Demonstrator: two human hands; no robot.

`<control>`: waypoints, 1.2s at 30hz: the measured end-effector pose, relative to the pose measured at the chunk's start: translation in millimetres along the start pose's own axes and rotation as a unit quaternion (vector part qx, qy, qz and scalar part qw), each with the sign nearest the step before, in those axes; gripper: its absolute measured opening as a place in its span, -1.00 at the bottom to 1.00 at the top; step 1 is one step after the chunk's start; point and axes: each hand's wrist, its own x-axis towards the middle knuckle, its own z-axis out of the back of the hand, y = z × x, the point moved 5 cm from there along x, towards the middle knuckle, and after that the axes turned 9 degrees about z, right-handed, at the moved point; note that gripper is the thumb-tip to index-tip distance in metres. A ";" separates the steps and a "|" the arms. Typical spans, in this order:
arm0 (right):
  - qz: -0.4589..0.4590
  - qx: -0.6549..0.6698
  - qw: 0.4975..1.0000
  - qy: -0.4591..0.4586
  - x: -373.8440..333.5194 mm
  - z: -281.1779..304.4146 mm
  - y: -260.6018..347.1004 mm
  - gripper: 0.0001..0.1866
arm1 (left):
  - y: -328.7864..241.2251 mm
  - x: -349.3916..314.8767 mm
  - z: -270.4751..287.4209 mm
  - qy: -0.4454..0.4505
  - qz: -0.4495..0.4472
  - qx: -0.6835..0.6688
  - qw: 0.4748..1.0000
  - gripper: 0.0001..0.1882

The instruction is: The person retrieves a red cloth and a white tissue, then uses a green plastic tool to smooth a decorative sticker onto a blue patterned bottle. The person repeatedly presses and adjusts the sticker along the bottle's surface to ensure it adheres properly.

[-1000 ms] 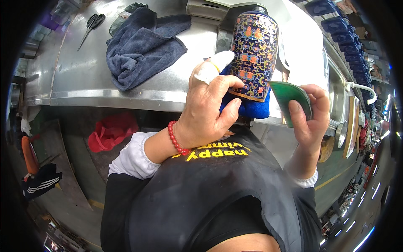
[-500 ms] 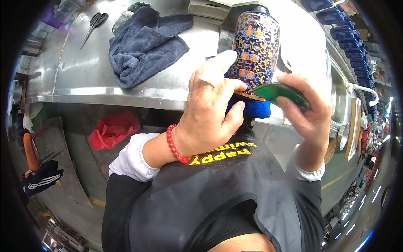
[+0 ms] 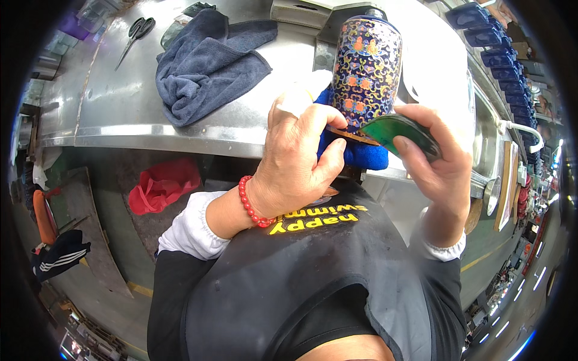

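one hand, the right hand (image 3: 442, 156), pinches a green curved scraper (image 3: 400, 133) between thumb and fingers, wrist raised, the scraper's tip at the copper-coloured base rim (image 3: 350, 136) of a dark blue floral vase (image 3: 366, 69). the left hand (image 3: 292, 150), back upward and white wraps (image 3: 294, 107) on some fingers, bends its forefinger to the vase's lower side, thumb held apart; whether it grips, i cannot tell. a red bead bracelet (image 3: 242, 198) circles that wrist. the vase lies on a bright blue cloth (image 3: 368, 157) at the front of a metal bench (image 3: 114, 108), neck pointing away, its inside hidden. farther left lie a crumpled grey-blue towel (image 3: 208, 75) and black-handled scissors (image 3: 137, 33). blue boxes (image 3: 498, 57) line the far right, contents too small to tell.
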 end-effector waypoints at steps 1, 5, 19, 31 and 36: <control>-0.011 0.005 1.000 0.000 -0.4 0.2 0.3 -0.65 | 0.3 0.1 0.0 0.000 0.000 0.001 1.000 -0.74; -0.032 0.002 0.999 0.010 0.0 -1.4 0.5 -0.66 | 1.0 0.6 -0.9 0.001 0.000 -0.006 1.000 -0.74; -0.042 0.028 0.999 -0.005 0.3 -2.5 1.2 -0.67 | 4.6 -2.2 -3.2 0.005 0.018 -0.010 1.000 -0.77; -0.035 0.070 0.994 -0.080 -17.8 1.3 -12.8 -0.65 | -6.4 17.2 -4.4 -0.062 -0.084 0.068 0.992 -0.74; -0.035 0.090 0.990 -0.100 -23.1 1.5 -15.8 -0.68 | -6.4 21.4 -7.6 -0.057 -0.083 0.085 0.991 -0.74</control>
